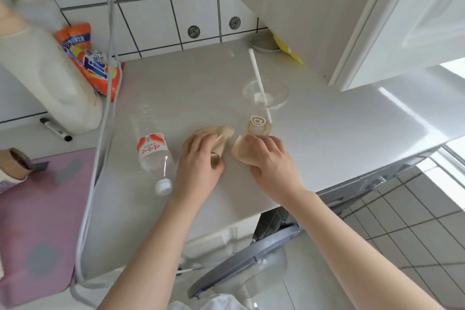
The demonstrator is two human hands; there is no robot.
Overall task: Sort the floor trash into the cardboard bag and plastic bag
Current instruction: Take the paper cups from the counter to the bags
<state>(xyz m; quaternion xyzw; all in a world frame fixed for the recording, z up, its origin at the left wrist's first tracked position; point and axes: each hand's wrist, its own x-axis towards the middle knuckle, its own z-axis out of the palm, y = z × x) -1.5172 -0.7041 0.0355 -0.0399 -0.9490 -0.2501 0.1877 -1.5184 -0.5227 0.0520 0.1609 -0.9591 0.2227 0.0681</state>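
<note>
On the white counter my left hand grips a flattened tan paper cup, fingers curled round it. My right hand grips a second crumpled tan paper piece just to its right. Left of my left hand lies an empty clear plastic bottle with a red and white label and a white cap. Behind my right hand stands a clear plastic cup with a white straw. No cardboard bag or plastic bag is in view.
A big white detergent jug and an orange detergent pouch stand at the back left, with grey cables hanging past them. A pink mat lies at left. A washing machine door hangs open below the counter edge.
</note>
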